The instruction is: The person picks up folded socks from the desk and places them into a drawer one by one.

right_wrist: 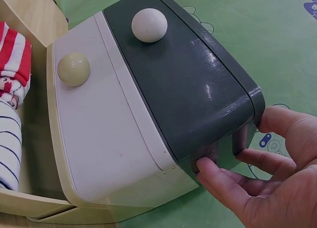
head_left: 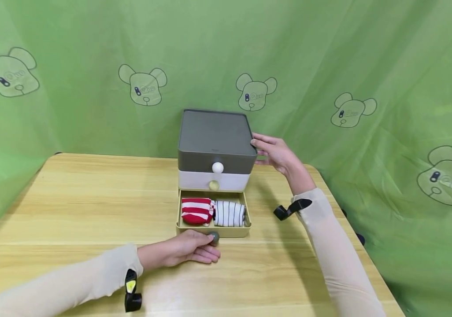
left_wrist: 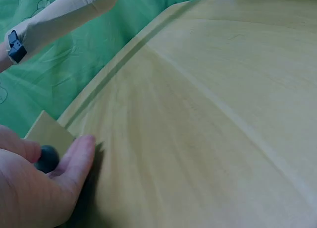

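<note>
A small three-tier drawer box stands on the table, with a dark grey top tier [head_left: 218,132], a white middle tier [right_wrist: 104,119] and a beige bottom drawer [head_left: 234,232] pulled out toward me. My left hand [head_left: 186,251] holds the bottom drawer's dark round knob [left_wrist: 48,159] between thumb and fingers. Inside that drawer, a rolled red-and-white striped sock [head_left: 196,210] lies beside a rolled white sock with dark stripes [head_left: 229,214]. With fairly straight fingers, my right hand [head_left: 275,152] rests against the right side of the grey tier, its thumb at the top edge.
A white knob [right_wrist: 149,25] marks the grey tier and a pale yellow-green knob [right_wrist: 74,69] the white one; both tiers are closed. Behind the wooden table [head_left: 103,198] hangs a green curtain [head_left: 210,53] printed with bear heads. A black camera is strapped to each wrist.
</note>
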Demonstrator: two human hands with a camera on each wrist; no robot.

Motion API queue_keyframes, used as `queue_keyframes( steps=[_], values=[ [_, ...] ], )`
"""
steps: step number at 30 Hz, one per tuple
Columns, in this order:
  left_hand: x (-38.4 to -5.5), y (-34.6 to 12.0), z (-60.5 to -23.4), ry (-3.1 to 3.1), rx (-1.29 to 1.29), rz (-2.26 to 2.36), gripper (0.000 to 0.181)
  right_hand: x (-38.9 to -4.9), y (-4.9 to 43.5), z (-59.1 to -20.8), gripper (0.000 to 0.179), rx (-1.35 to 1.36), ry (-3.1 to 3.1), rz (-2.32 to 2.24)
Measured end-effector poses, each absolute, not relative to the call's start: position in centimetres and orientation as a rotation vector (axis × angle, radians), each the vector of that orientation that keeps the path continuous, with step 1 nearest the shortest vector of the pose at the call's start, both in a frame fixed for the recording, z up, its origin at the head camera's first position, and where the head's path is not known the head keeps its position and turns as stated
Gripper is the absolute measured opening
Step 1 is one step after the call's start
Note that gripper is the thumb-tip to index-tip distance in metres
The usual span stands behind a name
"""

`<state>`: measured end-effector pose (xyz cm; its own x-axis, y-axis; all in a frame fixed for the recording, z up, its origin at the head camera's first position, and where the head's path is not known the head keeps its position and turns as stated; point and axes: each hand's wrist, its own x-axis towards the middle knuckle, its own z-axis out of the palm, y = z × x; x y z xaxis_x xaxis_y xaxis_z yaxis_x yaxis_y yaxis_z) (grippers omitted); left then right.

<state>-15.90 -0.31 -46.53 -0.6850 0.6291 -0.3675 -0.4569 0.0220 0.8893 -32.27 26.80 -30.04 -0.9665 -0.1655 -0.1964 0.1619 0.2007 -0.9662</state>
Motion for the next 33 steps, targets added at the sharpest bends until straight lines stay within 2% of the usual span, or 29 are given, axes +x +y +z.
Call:
queue_keyframes(
  steps=[13,26,33],
  values=[
    [-17.4,0.7,-46.7,1.570,0.143,1.850,0.040,-32.3,26.9,-30.1,0.059,0.000,2.220,-1.829],
    [-22.3,-0.4,-46.8,1.643,0.097,1.840,0.042,-32.3,26.8,-30.1,0.059,0.000,2.217,-1.835],
    [-24.0,0.3,-46.9,1.646,0.065,1.855,0.040,-32.3,26.8,-30.2,0.058,0.012,2.215,-1.843]
  ],
)
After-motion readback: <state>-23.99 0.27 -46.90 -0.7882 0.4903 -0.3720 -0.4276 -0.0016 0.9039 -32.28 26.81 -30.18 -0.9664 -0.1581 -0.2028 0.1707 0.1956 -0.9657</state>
